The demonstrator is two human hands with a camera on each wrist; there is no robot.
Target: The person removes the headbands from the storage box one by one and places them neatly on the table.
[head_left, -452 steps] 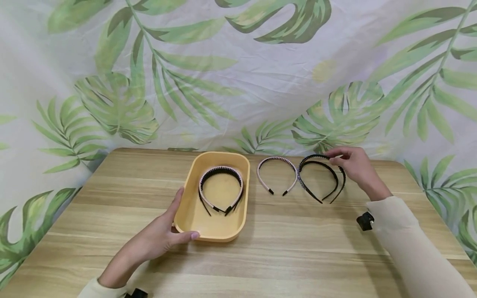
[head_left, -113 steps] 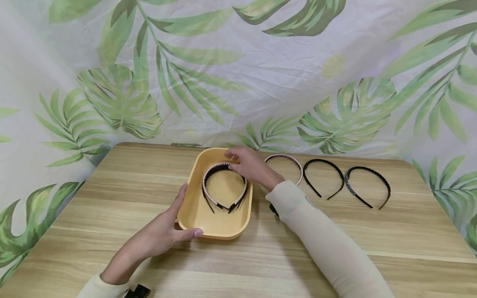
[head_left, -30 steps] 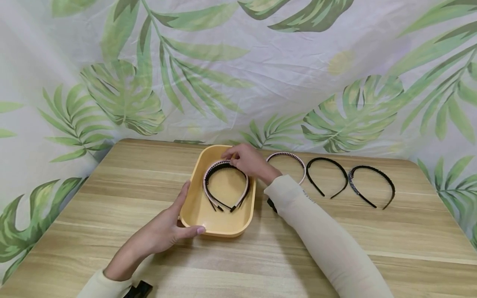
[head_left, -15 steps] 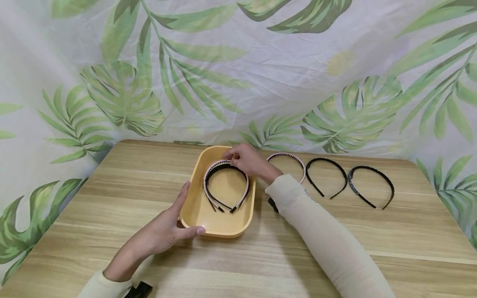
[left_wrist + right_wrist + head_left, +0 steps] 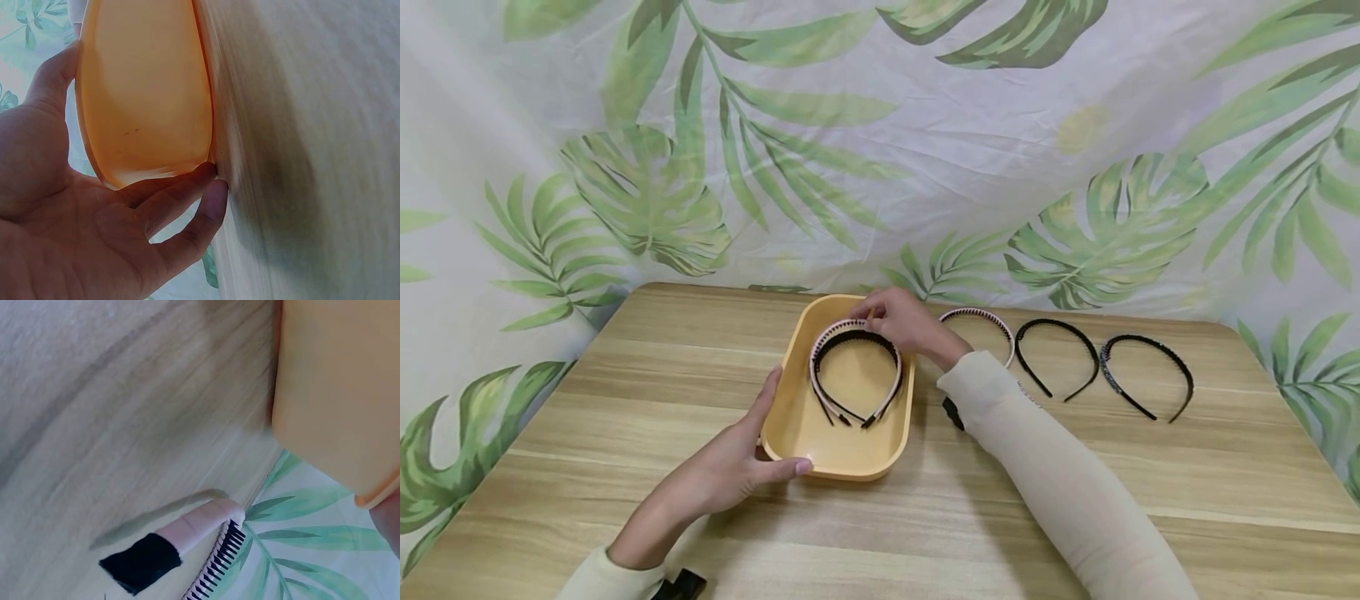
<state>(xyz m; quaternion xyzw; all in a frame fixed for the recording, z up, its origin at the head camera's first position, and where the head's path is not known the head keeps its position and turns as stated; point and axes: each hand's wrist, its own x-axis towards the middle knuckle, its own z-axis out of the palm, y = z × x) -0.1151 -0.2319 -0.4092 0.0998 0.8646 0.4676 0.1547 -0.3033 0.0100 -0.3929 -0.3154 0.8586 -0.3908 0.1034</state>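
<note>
My left hand (image 5: 730, 467) grips a yellow plastic bin (image 5: 850, 476) at its near left corner, the thumb along the front rim and the fingers at the left side. In the left wrist view the fingertips (image 5: 212, 194) reach under the bin's wall. Inside the bin, a pink toothed headband (image 5: 832, 330) and a black headband (image 5: 853, 336) overlap, with more black ends below. My right hand (image 5: 906, 321) reaches over the far right rim, thumb and forefinger pinching the top of the pink headband. The right wrist view does not show that pinch.
On the wooden table (image 5: 1037, 517), right of the bin, another pink headband (image 5: 973, 312) lies partly behind the right forearm. Beside it are a black headband (image 5: 1052, 322) and a black one with a glittery side (image 5: 1107, 367). A leaf-printed cloth (image 5: 820, 167) hangs behind.
The right hand went from the black headbands to the bin, and those headbands now lie apart. Inside the bin, the pink headband has shifted up and left off the black one. The left hand kept its grip.
</note>
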